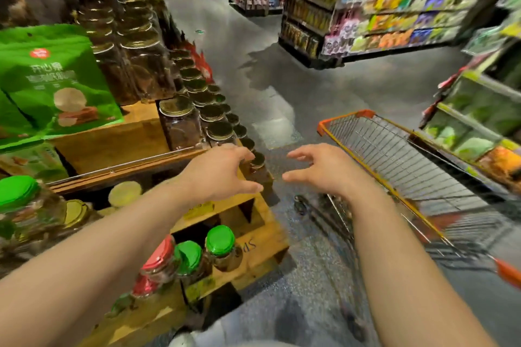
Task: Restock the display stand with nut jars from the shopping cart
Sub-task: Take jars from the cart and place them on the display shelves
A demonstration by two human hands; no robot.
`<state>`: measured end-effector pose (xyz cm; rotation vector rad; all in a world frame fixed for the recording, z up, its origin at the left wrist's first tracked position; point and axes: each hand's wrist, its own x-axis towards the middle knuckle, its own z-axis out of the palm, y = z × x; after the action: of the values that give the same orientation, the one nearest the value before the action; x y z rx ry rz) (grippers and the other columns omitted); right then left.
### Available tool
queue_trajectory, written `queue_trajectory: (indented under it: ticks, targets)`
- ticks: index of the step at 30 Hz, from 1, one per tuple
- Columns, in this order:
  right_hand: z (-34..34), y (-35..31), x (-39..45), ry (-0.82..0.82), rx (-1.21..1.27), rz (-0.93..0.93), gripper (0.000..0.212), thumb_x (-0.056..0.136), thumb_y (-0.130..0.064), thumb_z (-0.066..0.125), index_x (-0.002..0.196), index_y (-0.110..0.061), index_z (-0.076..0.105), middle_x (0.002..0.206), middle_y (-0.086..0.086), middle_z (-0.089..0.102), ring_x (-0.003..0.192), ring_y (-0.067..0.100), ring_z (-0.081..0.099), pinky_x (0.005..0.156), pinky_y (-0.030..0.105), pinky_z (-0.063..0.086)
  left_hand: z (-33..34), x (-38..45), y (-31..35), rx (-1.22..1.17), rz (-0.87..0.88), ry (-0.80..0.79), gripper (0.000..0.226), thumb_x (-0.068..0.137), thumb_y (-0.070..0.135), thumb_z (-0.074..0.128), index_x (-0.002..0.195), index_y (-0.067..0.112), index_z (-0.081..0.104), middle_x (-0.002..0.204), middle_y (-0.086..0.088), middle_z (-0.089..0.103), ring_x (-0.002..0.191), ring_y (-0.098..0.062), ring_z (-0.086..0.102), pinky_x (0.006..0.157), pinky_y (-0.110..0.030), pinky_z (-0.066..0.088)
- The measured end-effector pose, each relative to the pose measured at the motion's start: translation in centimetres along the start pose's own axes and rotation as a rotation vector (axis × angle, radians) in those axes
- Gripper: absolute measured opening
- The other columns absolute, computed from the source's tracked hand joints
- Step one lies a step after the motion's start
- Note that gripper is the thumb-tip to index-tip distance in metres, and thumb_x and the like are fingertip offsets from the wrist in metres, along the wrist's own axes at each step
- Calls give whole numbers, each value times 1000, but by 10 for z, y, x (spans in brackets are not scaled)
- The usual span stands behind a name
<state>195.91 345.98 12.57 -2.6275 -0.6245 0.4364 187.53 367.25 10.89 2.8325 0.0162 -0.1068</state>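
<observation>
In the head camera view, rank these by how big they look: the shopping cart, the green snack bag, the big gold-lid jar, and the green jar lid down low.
1. Shopping cart
2. Green snack bag
3. Gold-lid jar
4. Green jar lid

The lid sits nearer the camera, so its true size may be smaller still.

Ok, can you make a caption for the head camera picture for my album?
Two empty hands, left and right, reach out between a wooden display stand of nut jars and an orange shopping cart.
</observation>
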Motion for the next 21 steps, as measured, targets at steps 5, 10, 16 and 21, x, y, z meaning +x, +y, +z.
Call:
queue_trajectory:
  ticks: [5,10,16,21]
  targets:
    - [-36,82,-49,52,11,94,59,78,-50,83,132,-33,66,133,0,67,123,14,61,104,30,46,21,26,89,-10,97,-11,76,82,65,71,145,27,51,143,2,55,131,-18,51,105,-36,44]
    - [-66,149,-93,70,71,208,62,78,-42,86,136,-32,63,136,0,65,124,17,60,94,25,41,36,53,156,28,197,-54,79,80,69,70,145,29,50,141,0,56,130,-21,51,104,-35,45]
    - [-86,202,-121,147,128,328,67,76,-43,87,137,-33,62,139,-1,62,126,19,58,101,32,44,42,91,219,60,320,-72,79,79,71,69,144,31,50,140,1,56,128,-21,53,103,-39,47]
    - [-100,230,-123,169,145,405,63,76,-39,88,134,-33,64,143,-1,60,128,20,56,99,30,43,53,129,251,59,393,-89,77,78,71,70,142,32,52,139,0,58,128,-21,54,102,-41,48]
